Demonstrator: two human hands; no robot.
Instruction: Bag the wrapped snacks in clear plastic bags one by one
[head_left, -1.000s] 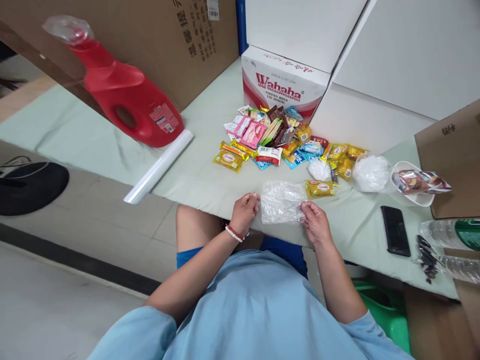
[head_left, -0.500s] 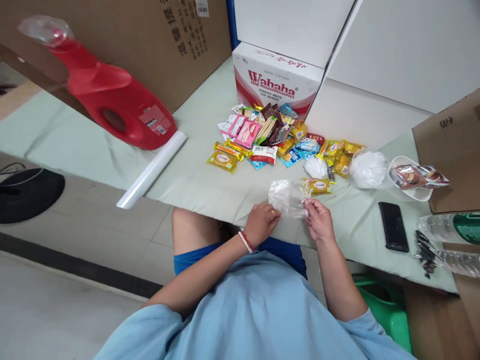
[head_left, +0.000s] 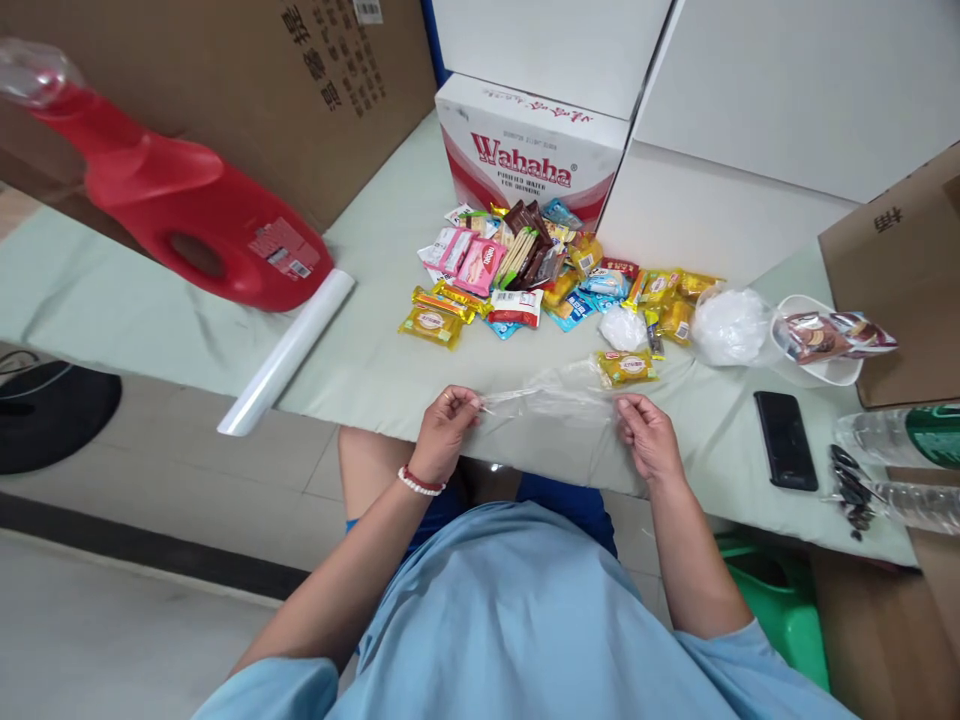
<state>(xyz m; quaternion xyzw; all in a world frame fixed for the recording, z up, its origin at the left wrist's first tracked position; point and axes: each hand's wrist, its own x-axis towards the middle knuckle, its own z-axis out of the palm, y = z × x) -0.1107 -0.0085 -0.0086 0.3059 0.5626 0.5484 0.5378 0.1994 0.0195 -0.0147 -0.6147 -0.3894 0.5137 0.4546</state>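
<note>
A thin sheet of clear plastic film (head_left: 551,398) stretches between my two hands at the table's front edge. My left hand (head_left: 451,425) pinches its left end, and my right hand (head_left: 646,432) pinches the right end. Whether the film is a bag or a single sheet I cannot tell. Just behind it lies a snack in a yellow wrapper (head_left: 627,367), partly beneath the film's far edge. Farther back is a heap of wrapped snacks (head_left: 510,260), with a crumpled white plastic ball (head_left: 622,328) at its right.
A red jug (head_left: 202,220) and a white roll (head_left: 289,350) are at left. A Wahaba-style printed carton (head_left: 529,150) stands behind the snacks. To the right are a larger plastic bundle (head_left: 729,327), a white bowl (head_left: 840,372) with packets, a phone (head_left: 785,440), keys (head_left: 847,490) and clear bottles (head_left: 874,438).
The folded film has been opened out wider. My left hand first moved in toward my right hand, then pulled away to the left. The view has shifted slightly.
</note>
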